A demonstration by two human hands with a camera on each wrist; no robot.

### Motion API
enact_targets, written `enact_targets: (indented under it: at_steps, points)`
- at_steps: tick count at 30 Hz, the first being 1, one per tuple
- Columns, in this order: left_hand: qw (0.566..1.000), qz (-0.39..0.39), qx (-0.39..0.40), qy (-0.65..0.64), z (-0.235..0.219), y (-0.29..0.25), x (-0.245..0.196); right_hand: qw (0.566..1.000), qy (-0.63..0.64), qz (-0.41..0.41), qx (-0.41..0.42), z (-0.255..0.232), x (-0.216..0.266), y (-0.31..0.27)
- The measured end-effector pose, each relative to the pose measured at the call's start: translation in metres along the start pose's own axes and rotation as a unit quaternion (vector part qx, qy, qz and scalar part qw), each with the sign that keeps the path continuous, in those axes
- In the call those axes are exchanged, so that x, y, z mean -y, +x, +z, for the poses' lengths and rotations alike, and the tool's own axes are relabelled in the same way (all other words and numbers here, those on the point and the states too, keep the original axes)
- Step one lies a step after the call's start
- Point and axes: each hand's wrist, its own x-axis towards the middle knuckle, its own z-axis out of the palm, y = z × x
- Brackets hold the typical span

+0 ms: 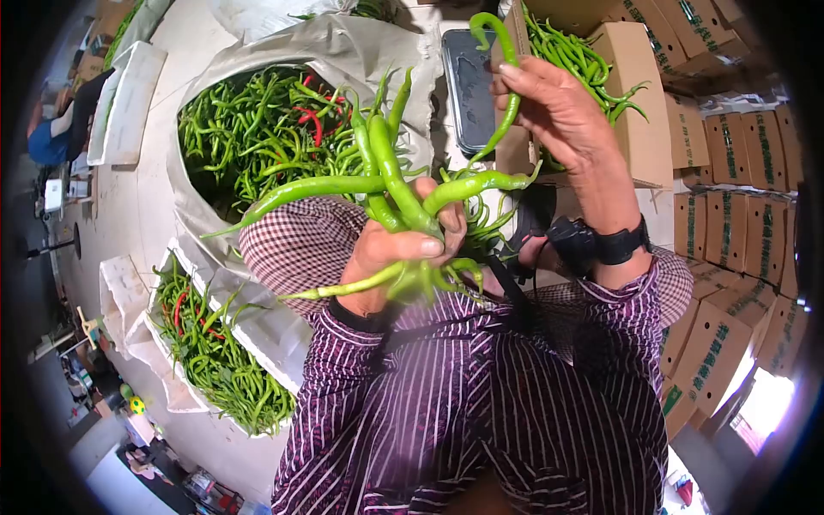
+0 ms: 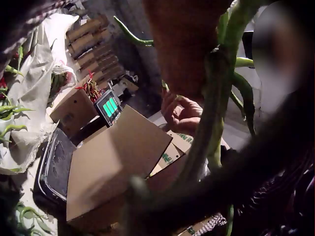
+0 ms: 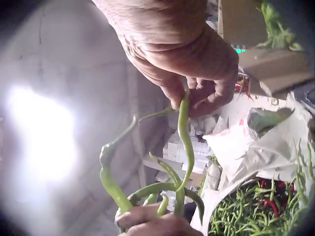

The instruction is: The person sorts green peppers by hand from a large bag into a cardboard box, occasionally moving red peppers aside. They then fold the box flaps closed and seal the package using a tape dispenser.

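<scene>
My left hand (image 1: 399, 245) grips a bunch of long green chili peppers (image 1: 390, 172), which fan out above and below the fist in the head view. Level with the bunch's top and off to the right, my right hand (image 1: 562, 107) pinches a single curved green chili pepper (image 1: 513, 107) between thumb and fingers. In the right wrist view this pepper (image 3: 184, 132) hangs down toward the bunch, its lower end overlapping it. The left wrist view shows dark, blurred peppers (image 2: 214, 98) close to the lens. A large pale sack (image 1: 318, 47) full of green and some red chilies lies beyond the left hand.
An open cardboard box (image 1: 639, 103) with green chilies stands behind the right hand, beside a black-rimmed scale platform (image 1: 472, 90). The scale's lit display (image 2: 109, 108) shows near the box. White foam crates (image 1: 270, 330) of chilies stand at left; stacked cartons (image 1: 730, 223) line the right.
</scene>
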Motion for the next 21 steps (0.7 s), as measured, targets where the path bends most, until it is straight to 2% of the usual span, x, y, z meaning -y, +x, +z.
enact_targets:
  at_steps: [1,3,4,5,7,8,9,10,11,12,13,14,16,17,18,19,20,21]
  points:
    - [1.0,-0.001,0.001,0.0,0.002,0.0,-0.002,1.0,-0.013,0.004,-0.004,-0.004,0.011,-0.005]
    - [0.997,-0.051,-0.042,0.044,0.004,-0.004,-0.004,0.992,-0.098,-0.052,-0.051,-0.023,0.022,-0.007]
    - [0.998,-0.052,-0.04,0.023,0.001,-0.005,0.0,0.979,-0.167,-0.054,-0.102,-0.028,0.032,-0.014]
    - [0.999,-0.039,-0.028,0.015,-0.005,-0.004,0.003,0.959,-0.234,-0.057,-0.151,-0.034,0.043,-0.021]
    - [0.997,-0.064,-0.026,0.043,-0.007,-0.002,0.001,0.903,-0.378,-0.04,-0.2,-0.067,0.054,-0.026]
    - [0.997,-0.063,-0.027,0.041,-0.003,-0.002,0.001,0.828,-0.512,-0.066,-0.22,-0.087,0.053,-0.03]
    - [0.99,-0.072,-0.08,0.09,0.006,0.0,0.0,0.732,-0.633,-0.092,-0.236,-0.089,0.054,-0.033]
    - [0.978,-0.082,-0.132,0.139,0.011,0.002,0.0,0.731,-0.634,-0.091,-0.236,-0.089,0.053,-0.036]
    - [0.978,-0.083,-0.131,0.138,0.008,0.004,0.002,0.735,-0.623,-0.129,-0.236,-0.088,0.049,-0.042]
    - [0.963,-0.052,-0.12,0.234,0.002,0.005,0.005,0.738,-0.61,-0.167,-0.234,-0.076,0.045,-0.047]
    - [0.938,-0.022,-0.108,0.328,-0.002,0.006,0.006,0.794,-0.561,-0.14,-0.187,-0.046,0.045,-0.054]
    - [0.887,-0.062,-0.113,0.443,-0.006,0.014,0.002,0.843,-0.506,-0.114,-0.139,-0.013,0.044,-0.059]
    - [0.896,-0.048,-0.108,0.427,-0.005,0.019,0.007,0.871,-0.483,-0.083,-0.031,0.023,0.024,-0.063]
    - [0.905,-0.031,-0.107,0.41,-0.004,0.02,0.011,0.874,-0.482,-0.067,-0.01,0.035,0.012,-0.061]
    - [0.923,0.006,-0.122,0.364,0.015,0.019,0.01,0.894,-0.446,-0.015,0.024,0.037,0.003,-0.056]
    - [0.923,0.007,-0.126,0.364,0.009,0.018,0.01,0.91,-0.408,0.037,0.06,0.037,-0.003,-0.051]
    - [0.895,0.008,-0.103,0.435,-0.003,0.019,0.01,0.91,-0.408,0.038,0.064,0.037,-0.007,-0.048]
    - [0.861,0.009,-0.08,0.502,-0.005,0.019,0.007,0.93,-0.352,0.061,0.081,0.037,-0.01,-0.045]
